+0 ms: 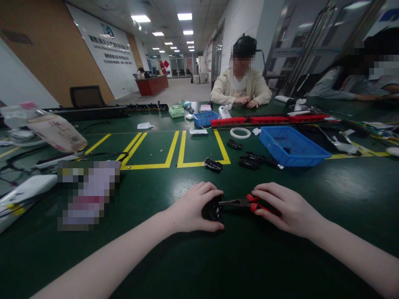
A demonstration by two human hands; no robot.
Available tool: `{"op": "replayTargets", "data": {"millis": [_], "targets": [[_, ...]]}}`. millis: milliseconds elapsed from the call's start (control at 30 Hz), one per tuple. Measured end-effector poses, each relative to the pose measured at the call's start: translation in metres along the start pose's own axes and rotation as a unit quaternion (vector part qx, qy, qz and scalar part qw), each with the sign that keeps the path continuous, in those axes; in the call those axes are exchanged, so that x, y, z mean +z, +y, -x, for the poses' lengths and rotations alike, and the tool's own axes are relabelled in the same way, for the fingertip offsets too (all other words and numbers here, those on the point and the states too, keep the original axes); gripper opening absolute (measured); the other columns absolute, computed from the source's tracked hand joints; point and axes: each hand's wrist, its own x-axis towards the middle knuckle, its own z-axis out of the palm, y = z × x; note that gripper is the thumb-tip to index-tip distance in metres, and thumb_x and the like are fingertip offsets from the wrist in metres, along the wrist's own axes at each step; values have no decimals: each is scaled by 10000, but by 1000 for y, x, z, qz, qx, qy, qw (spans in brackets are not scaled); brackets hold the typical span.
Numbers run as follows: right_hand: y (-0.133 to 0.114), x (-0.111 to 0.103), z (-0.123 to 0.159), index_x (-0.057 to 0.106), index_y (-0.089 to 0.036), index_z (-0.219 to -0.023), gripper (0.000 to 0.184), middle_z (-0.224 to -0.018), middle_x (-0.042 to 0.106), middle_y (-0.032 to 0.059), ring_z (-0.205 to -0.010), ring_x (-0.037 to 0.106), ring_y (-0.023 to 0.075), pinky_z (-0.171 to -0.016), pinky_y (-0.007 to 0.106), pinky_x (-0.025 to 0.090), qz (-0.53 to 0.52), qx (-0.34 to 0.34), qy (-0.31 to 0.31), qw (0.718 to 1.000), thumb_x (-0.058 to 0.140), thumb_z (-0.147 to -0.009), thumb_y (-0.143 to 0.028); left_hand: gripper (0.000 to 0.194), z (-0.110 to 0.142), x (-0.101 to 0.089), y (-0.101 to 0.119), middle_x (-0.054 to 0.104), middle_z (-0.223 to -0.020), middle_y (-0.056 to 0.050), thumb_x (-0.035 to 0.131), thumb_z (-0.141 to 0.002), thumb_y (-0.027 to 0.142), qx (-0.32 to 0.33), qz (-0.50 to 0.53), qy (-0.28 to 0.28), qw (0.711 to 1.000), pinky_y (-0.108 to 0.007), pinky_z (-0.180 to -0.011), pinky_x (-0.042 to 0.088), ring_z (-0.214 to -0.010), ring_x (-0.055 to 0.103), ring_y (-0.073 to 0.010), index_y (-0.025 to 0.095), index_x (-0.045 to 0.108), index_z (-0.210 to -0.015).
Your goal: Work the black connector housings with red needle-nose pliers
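Observation:
My left hand (196, 209) grips a small black plastic part (215, 211) on the green table, thumb on the near side and fingers on the far side. My right hand (288, 207) is closed around the red handles of long-nose pliers (237, 203). The pliers' jaw tips touch the right side of the black part; whether they pinch something there is too small to tell. Beyond my hands lie similar black parts, one (213, 165) on the yellow tape and several in a cluster (251, 160).
A blue bin (293, 147) stands behind my right hand, with a smaller blue bin (206, 119) farther back. Red strips (252, 120) cross the table. A tape roll (240, 133) lies between. At left are a bottle (56, 131) and a blurred phone-like object (92, 195). A person (240, 83) sits opposite.

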Motion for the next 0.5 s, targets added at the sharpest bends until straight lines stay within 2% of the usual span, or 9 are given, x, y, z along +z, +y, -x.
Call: {"op": "replayTargets", "data": {"millis": [167,300,500], "targets": [[4,-2,-1,598,-125,-1067,224,-947,663,126,-828,638,187,-665,300,572,11,-29,16,999,473,-916,-232,717,0,-1,1,536,-1208,-88,775,-711,445,-1,1,3,1000,-420,-938,453,-1098,490,-270,180,483,-1310],[8,-1,1,579,-117,-1124,267,-956,657,128,-850,631,190,-686,310,572,20,-44,22,999,435,-906,-171,714,0,-1,1,539,-1202,-90,777,-710,442,1,-2,2,1000,-422,-935,452,-1089,493,-269,175,487,-1305],[11,5,8,462,-96,-1310,407,-1179,584,192,-1043,592,234,-804,362,559,39,-46,-2,998,387,-914,-150,718,-1,-1,1,536,-1213,-95,770,-718,456,7,-10,1,1000,-419,-930,452,-1088,491,-267,169,480,-1309]]}}
